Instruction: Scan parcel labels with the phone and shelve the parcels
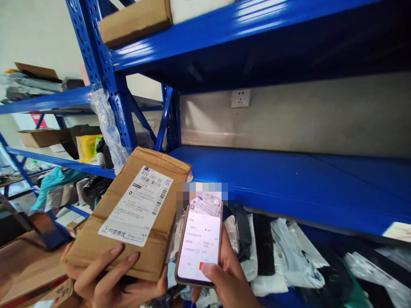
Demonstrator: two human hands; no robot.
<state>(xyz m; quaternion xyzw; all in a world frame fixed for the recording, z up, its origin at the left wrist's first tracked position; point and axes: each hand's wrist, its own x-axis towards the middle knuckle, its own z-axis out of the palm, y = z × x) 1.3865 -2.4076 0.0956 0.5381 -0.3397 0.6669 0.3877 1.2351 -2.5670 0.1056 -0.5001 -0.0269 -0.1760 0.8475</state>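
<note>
A brown paper parcel (86, 237) with a white shipping label (136, 209) is tilted up in front of me. My left hand (112, 278) grips its lower end, fingers lying over the front face. Just right of the parcel, my right hand (227, 269) holds a smartphone (199, 248) upright, its thumb on a red button low on the lit screen. The top of the screen shows part of a label, and below it is a white page with small text. A blurred patch covers the phone's upper edge.
A blue metal shelf (289, 175) spans the right, with another shelf (192, 38) above bearing a cardboard box (138, 21). Bagged parcels (298, 252) stand packed below. More loaded racks (45, 100) are at left. Bubble wrap (107, 124) hangs on the upright. A wall socket (240, 98) is behind.
</note>
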